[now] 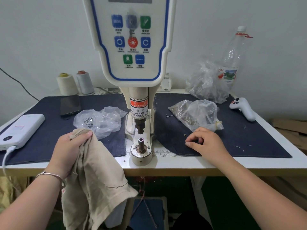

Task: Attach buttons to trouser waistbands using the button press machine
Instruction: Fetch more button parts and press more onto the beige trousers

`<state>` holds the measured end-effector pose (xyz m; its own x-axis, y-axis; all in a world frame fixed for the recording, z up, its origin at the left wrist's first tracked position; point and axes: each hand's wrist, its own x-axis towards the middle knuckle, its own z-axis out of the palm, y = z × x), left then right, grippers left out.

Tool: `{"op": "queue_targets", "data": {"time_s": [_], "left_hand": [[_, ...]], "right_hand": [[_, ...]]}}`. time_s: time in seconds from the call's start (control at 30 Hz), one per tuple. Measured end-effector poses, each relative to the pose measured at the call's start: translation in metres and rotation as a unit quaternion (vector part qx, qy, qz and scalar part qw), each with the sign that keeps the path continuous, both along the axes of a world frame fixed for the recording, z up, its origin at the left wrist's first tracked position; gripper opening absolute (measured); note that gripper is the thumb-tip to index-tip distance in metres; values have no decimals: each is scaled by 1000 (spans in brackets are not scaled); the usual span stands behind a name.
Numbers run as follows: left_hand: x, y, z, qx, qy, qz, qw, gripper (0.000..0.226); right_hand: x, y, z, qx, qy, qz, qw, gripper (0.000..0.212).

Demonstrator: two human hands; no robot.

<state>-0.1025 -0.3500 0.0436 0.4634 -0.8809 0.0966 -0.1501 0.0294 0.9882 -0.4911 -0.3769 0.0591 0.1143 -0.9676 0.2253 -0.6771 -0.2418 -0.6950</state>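
white worktop [182, 163]: my left hand [69, 146] clamps beige trousers [99, 171] left of the press die [141, 143]; my right hand [206, 141], loosely curled, pinches nothing i can make out.

- The control panel [131, 42] of the button press machine [132, 77] carries coloured keys; the top-left blue one reads "MENU"
- Small captions under other keys seem to read "LASER LIGHT", "FORWARD", "INDICATOR LIGHT", "REVERSE", "ILLUMINATION" and "ADJUSTMENT", with Chinese characters above each, too blurred to be sure
- The red warning sticker [138, 109] on the press column says "WARNING", then "KE CARE OF" and "UR FINGER", its left edge hidden
- The ruler strip [163, 154] printed on the table edge shows "18" and "19"
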Motion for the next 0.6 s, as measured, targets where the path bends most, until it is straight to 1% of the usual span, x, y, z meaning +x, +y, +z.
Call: {"op": "queue_targets", "data": {"time_s": [0.07,0.17,0.23,0.4,0.5,0.6], "left_hand": [[0,1,1,3,-6,0,1000,20],[-1,1,2,3,-7,4,1000,20],[-2,1,3,4,-5,4,1000,17],[-3,2,4,1,12,-1,1000,21],[-3,2,4,5,15,-3,1000,17],[-4,0,4,-1,13,-1,1000,24]], "right_hand": [[15,9,6,-28,-78,7,997,20],[49,24,17,-44,-194,61,978,16],[72,29,22,-31,-233,98,967,15],[104,24,25,1,-235,132,963,8],[110,19,25,5,-211,132,969,16],[110,16,24,6,-208,136,969,24]]}}
